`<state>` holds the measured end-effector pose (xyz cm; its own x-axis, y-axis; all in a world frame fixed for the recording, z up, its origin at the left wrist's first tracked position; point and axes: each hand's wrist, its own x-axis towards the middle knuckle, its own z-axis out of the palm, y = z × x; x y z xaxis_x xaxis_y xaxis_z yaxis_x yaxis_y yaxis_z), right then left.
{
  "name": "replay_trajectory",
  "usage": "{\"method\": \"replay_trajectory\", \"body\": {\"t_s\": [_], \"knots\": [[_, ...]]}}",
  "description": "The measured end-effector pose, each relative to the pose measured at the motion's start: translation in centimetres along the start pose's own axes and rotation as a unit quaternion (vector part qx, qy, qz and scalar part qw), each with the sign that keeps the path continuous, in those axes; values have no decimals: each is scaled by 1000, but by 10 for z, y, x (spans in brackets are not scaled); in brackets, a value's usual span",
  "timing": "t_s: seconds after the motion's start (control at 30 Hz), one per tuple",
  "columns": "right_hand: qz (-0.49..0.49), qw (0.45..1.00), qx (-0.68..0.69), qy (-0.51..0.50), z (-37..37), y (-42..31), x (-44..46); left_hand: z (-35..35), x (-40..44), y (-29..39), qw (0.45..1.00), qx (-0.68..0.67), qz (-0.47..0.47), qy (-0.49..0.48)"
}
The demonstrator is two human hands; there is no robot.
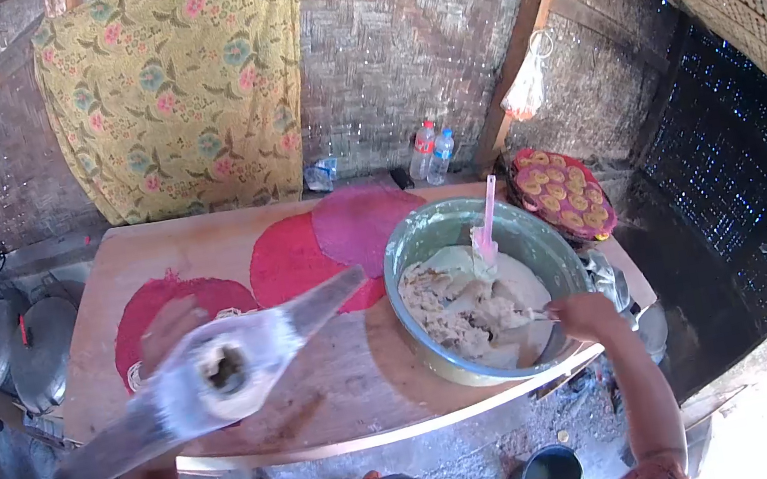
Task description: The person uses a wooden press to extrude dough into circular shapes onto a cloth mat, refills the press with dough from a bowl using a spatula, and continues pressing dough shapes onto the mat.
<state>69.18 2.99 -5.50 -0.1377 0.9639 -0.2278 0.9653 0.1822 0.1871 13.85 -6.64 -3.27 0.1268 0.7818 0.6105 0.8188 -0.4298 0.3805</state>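
Observation:
My right hand [587, 317] is closed on the handle of a spoon [543, 315] at the right rim of a large green basin [412, 336]. The spoon's head is in a lumpy pale dough [455, 304]. A pink-handled spatula [487, 222] leans inside the basin. My left hand [173, 327] is over a dark pink round mat [210, 291] at the left of the table. It is blurred and partly hidden, so its fingers are unclear. Pale rings [134, 376] show at the mat's edge. A blurred, grey blade-like thing with a holed hub [222, 368] crosses in front.
More red and purple round mats [296, 259] lie mid-table [346, 378]. A pile of ring-shaped pieces on a pink mat [563, 194] is behind the basin. Two bottles [439, 157] stand by the wall. Metal pots [42, 352] are at left; a dark bucket [550, 477] sits on the floor.

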Motion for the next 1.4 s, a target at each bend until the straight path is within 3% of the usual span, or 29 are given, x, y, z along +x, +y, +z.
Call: {"method": "replay_trajectory", "body": {"t_s": [0.03,0.13,0.2,0.27,0.4,0.47,0.5,0.53,0.57,0.63,0.73,0.77,0.9,0.97,1.03,1.1,1.2,1.23,1.3,1.33,1.4], "knots": [[17,999,43,-3,-18,10,-10,10,16,7,999,-1,42,-16],[-54,987,149,34,-81,24,-52,53,66,30,986,-9,161,-34],[-95,913,394,-41,-120,14,-78,84,102,46,967,-32,254,-10],[-100,897,428,-39,-142,5,-95,123,126,51,967,19,254,-26],[-148,858,490,-43,-155,-6,-103,133,152,89,956,-73,282,-22],[-130,872,471,-25,-161,-16,-107,133,158,108,943,-166,288,-22],[-138,931,322,108,-163,-23,-109,127,162,119,940,-137,302,-79],[-139,950,158,232,-165,-31,-110,138,166,125,937,-140,309,-80],[-133,950,160,233,-167,-44,-110,155,167,130,945,-113,301,-59],[-140,897,-156,388,-167,-72,-108,172,170,146,957,-80,277,-38],[-92,864,-201,452,-136,-93,-93,191,183,149,949,-127,286,-30],[-84,874,-224,423,-123,-93,-89,192,184,148,951,-134,278,-1],[-69,883,-149,439,-90,-71,-88,212,200,126,953,-87,290,5],[-40,883,-128,449,-94,-54,-98,215,206,111,960,-160,228,-7],[20,873,-94,479,-101,-44,-104,197,210,123,976,-122,180,18],[15,865,-89,494,-105,-41,-92,188,213,139,982,-106,157,24],[-6,849,-86,521,-116,-49,-92,188,216,153,979,9,190,-67],[-15,865,-111,488,-123,-52,-96,194,211,154,965,-185,165,-81],[-20,880,-132,457,-130,-56,-89,200,210,156,942,-259,204,-68],[-67,871,-145,465,-129,-58,-80,202,207,158,952,-144,268,-44],[-114,863,-155,466,-119,-58,-76,206,203,158,946,-126,298,-11]]}}
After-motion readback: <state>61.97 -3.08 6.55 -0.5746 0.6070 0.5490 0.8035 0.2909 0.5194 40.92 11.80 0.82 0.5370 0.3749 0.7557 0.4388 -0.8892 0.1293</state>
